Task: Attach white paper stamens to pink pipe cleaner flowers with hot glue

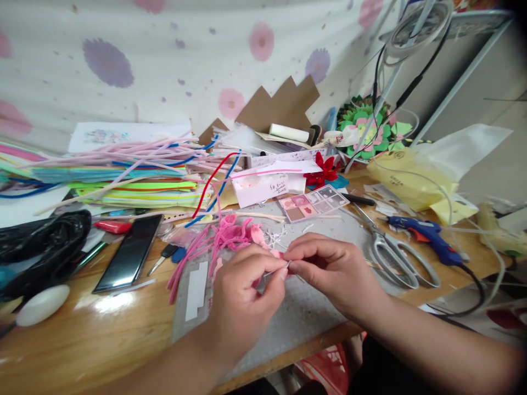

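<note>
Over the grey cutting mat [304,318], my left hand [242,296] and my right hand [333,269] meet with fingertips almost touching. Both are closed in a pinch on a thin, pale strand [269,272], which looks like a wire or thread. Most of it is hidden by the fingers. Just behind my left hand lies a tangle of pink pipe cleaners [230,233], some bent into loops. Short white strands [275,238] are scattered behind the fingertips. A bit of pink shows behind the pinch, too covered to identify.
Scissors [395,252] and a blue glue gun [432,236] with its cord lie right. An eyeshadow palette [313,203] sits behind my hands. Left are a phone [132,252], a key [162,258] and bundles of coloured pipe cleaners [135,189]. White strips [196,291] lie on the mat.
</note>
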{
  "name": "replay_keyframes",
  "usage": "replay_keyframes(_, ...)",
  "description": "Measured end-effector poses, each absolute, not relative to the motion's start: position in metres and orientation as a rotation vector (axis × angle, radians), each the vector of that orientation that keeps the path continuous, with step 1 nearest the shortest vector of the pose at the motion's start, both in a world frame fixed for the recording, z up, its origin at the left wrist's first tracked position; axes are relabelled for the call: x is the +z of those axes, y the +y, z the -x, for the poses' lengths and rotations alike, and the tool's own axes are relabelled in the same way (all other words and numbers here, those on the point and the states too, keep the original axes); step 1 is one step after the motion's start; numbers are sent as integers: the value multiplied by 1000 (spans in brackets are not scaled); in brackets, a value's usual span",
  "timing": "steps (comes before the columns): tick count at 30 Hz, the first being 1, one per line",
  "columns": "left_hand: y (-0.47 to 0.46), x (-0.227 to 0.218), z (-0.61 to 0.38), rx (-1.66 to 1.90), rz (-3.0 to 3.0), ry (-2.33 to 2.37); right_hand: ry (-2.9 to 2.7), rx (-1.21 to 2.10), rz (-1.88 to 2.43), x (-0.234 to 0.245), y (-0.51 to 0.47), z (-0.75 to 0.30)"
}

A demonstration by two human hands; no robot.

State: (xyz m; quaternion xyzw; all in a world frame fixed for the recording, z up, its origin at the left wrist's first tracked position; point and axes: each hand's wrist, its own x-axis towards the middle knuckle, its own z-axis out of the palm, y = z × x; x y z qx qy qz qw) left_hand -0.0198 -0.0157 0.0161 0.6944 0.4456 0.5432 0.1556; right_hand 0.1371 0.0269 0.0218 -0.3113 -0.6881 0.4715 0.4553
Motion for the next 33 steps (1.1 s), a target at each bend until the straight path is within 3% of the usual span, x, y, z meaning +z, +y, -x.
replay_keyframes(21,-16,16,25,1458,-2006,1183,-1679,1370,753,25,29,-144)
replay_keyframes(33,-13,14,24,1318,-1591,1193,-1736,1395,688,25,32,-146)
